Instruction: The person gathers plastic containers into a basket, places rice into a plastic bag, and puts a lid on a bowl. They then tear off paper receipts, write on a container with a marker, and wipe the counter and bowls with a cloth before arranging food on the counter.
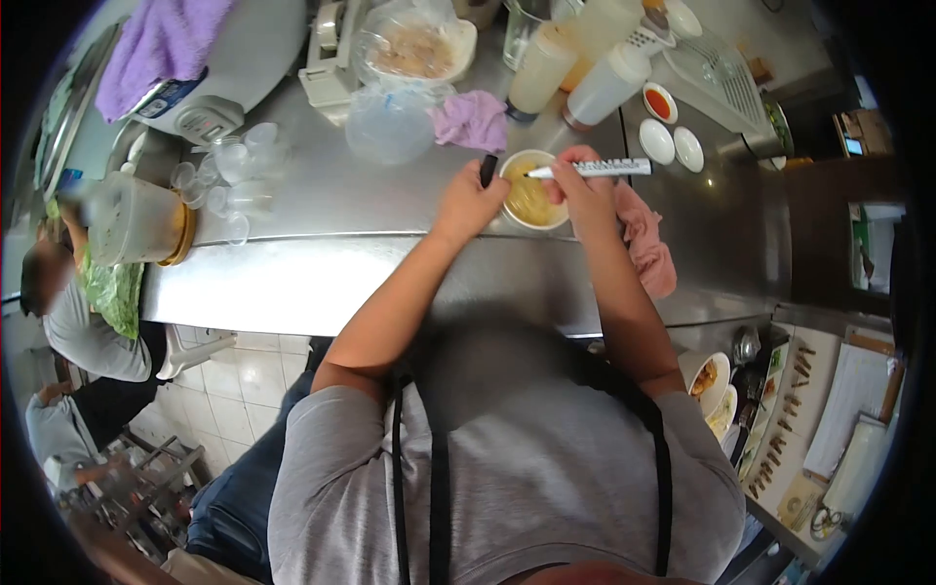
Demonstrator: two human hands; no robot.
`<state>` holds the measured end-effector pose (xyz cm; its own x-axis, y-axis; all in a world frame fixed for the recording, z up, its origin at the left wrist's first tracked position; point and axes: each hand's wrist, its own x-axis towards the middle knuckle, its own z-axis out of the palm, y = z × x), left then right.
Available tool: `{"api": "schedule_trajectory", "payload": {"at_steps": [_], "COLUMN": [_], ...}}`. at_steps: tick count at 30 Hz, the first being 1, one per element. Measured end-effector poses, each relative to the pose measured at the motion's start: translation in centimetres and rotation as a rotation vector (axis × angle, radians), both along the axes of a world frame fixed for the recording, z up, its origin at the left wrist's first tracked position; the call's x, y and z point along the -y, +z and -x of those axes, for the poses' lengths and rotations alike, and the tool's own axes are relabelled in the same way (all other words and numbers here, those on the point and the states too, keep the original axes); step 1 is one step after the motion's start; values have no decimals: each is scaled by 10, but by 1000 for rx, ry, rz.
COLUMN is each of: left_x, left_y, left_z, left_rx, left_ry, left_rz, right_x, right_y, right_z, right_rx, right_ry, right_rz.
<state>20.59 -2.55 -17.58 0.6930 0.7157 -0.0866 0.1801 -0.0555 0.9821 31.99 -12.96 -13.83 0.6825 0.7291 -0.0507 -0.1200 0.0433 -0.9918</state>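
In my right hand (pixel 582 195) is a white marker (pixel 619 168) with dark lettering, its dark tip pointing left over a round bowl (pixel 532 207). The bowl is white-rimmed, its yellowish contents look shiny, as if under clear film, and it stands near the counter's front. My left hand (pixel 468 203) is closed on a black marker cap (pixel 488 170), with the fingers right at the bowl's left rim. Beside my right wrist lies a crumpled pink cloth (pixel 643 242). A purple cloth (pixel 470 121) rests just behind the bowl.
Squeeze bottles (pixel 542 73) stand behind the bowl, with small white dishes (pixel 657 142) at right. Plastic bags (pixel 390 122), clear cups (pixel 232 161) and a lidded tub (pixel 139 219) are to the left. A person (pixel 93 312) is at far left, beyond the counter (pixel 322 210).
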Motion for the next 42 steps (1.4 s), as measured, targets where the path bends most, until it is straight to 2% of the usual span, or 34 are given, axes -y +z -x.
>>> {"api": "schedule_trajectory", "payload": {"at_steps": [1,4,9,12,13,16,19,22,23,26,27,29,31,34,36,38,39,40,42], "left_x": [1,-1,6,2,0,-8,-12,-16,-19,-46,-62,-88,-111,-136,-140,-143,-145,-147,-157], "left_y": [13,31,52,60,61,61,66,73,69,79,76,65,47,11,10,3,2,0,-12], "left_z": [8,22,33,47,55,77,94,104,105,116,127,159,202,270,314,350,363,376,395], "left_rx": [-121,-55,56,-28,-60,-97,-157,-97,79,113,132,83,48,86,88,140,139,115,234], "left_ry": [30,-8,-41,-121,-139,-127,-221,-336,-380,-356,-293,-117,30,321,514,667,739,770,886], "left_rz": [-188,-456,-563,-502,-489,-489,-464,-323,-285,-110,-295,-277,-217,-146,91,178,140,136,176], "right_x": [0,0,-10,-16,-17,-19,-37,-52,-45,-54,-48,-35,-23,-31,-56,-97,-121,-148,-187], "right_y": [0,23,32,32,41,47,37,53,54,71,73,59,16,6,4,16,27,40,49], "right_z": [-2,12,41,55,62,57,78,95,88,90,81,75,60,68,94,145,174,208,263], "right_rx": [-26,38,149,322,290,299,365,484,675,1050,1097,1354,1245,1117,1068,993,970,969,1035], "right_ry": [19,0,119,214,263,170,82,202,362,347,277,24,14,106,319,529,641,711,793], "right_rz": [-34,-70,-56,-17,-66,-117,-171,-298,33,101,485,973,1187,936,645,339,192,104,117]}}
